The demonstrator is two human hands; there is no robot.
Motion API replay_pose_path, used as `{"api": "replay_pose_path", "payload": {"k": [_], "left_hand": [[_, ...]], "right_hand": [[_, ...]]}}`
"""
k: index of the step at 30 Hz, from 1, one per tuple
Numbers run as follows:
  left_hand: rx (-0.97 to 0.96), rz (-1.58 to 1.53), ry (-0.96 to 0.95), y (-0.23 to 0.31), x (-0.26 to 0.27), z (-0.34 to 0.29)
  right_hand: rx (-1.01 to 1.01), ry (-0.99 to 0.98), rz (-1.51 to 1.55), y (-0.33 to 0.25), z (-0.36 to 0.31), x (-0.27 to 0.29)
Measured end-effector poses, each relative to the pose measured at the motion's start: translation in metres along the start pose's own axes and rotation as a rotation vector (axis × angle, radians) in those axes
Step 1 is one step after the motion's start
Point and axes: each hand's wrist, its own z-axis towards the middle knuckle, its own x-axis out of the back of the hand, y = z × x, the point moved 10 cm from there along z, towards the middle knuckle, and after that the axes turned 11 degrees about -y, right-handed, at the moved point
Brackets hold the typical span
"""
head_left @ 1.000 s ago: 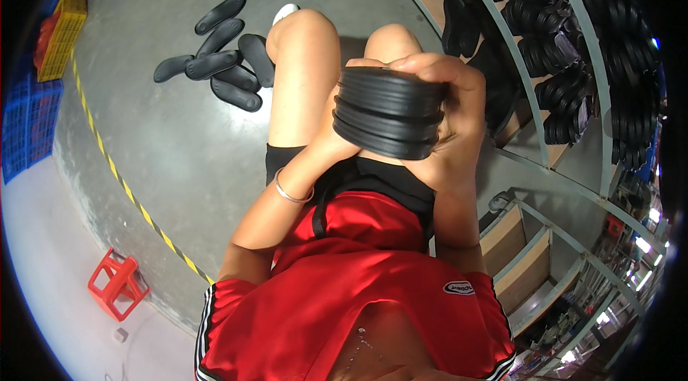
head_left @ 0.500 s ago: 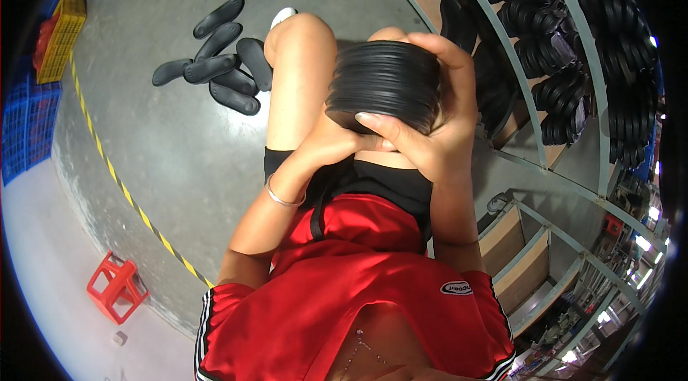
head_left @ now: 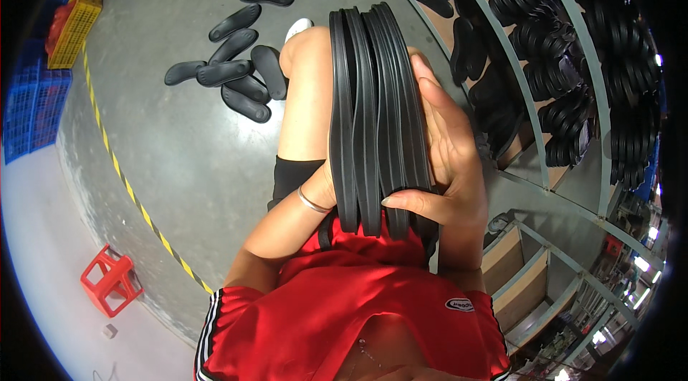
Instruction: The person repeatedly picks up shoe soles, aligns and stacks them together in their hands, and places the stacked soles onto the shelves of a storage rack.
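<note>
A stack of black shoe soles (head_left: 367, 123) stands on its long edges above my lap, with narrow gaps fanned between groups of soles. My right hand (head_left: 455, 159) grips it from the right, its thumb pressed on the near part and its fingers along the outer side. Only the wrist and heel of my left hand (head_left: 328, 179) show at the stack's left side; the soles hide its fingers. More loose black soles (head_left: 223, 73) lie scattered on the grey floor ahead and to the left.
Metal racks (head_left: 516, 69) packed with black soles (head_left: 566, 84) curve along the right. Below them is a frame with wooden panels (head_left: 527, 288). A red stool (head_left: 111, 281), a yellow crate (head_left: 77, 26) and blue crates (head_left: 36, 112) stand left, beyond a yellow-black floor stripe (head_left: 129, 187).
The stack has turned from lying flat to standing on edge, its long sides now facing up, and the soles have spread into groups. My left hand has slipped behind the stack.
</note>
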Motion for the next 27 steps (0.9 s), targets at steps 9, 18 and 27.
{"api": "replay_pose_path", "payload": {"k": [9, 18, 27], "left_hand": [[-0.004, 0.098, -0.001, 0.002, 0.003, -0.017], [0.003, 0.180, 0.022, 0.008, 0.017, -0.025], [-0.072, -0.102, 0.005, 0.041, -0.010, -0.010]], "right_hand": [[-0.066, -0.013, 0.028, -0.003, -0.004, -0.011], [-0.036, 0.125, 0.201, 0.011, -0.017, 0.002], [-0.253, 0.250, 0.207, 0.029, -0.039, 0.009]]}}
